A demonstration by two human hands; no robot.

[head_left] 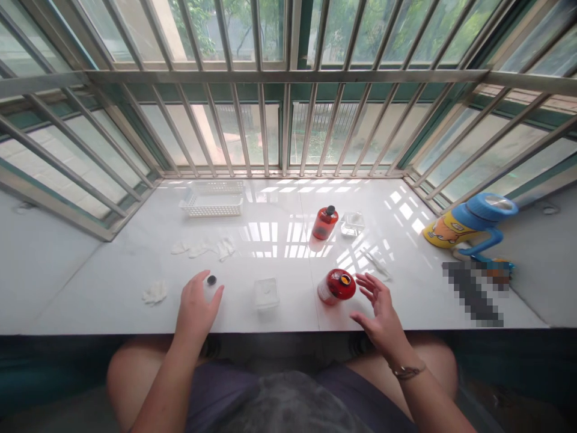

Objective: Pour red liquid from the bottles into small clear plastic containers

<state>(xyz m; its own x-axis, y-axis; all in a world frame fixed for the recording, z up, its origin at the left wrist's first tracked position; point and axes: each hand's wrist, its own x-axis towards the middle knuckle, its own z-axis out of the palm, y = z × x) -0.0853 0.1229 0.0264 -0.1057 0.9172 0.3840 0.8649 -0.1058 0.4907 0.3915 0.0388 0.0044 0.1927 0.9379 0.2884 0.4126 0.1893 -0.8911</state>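
Observation:
My left hand (197, 304) is at the front left of the white counter, fingers apart, beside a small black bottle cap (211, 280) that lies on the surface. To the right, my right hand (376, 307) is spread open just beside a red bottle (331, 290) whose uncapped mouth shows orange inside; I see a small gap between them. Between the hands stands a small clear square container (267, 294). Farther back is a second red bottle (325, 224) with a black cap on, next to a clear faceted container (352, 224).
White cotton pieces (205, 248) lie at the left, with another clump (154, 293) nearer the front. A white plastic basket (211, 207) stands at the back. Tweezers (377, 264) rest right of the bottles. A yellow and blue flask (464, 222) is far right. Barred windows enclose the counter.

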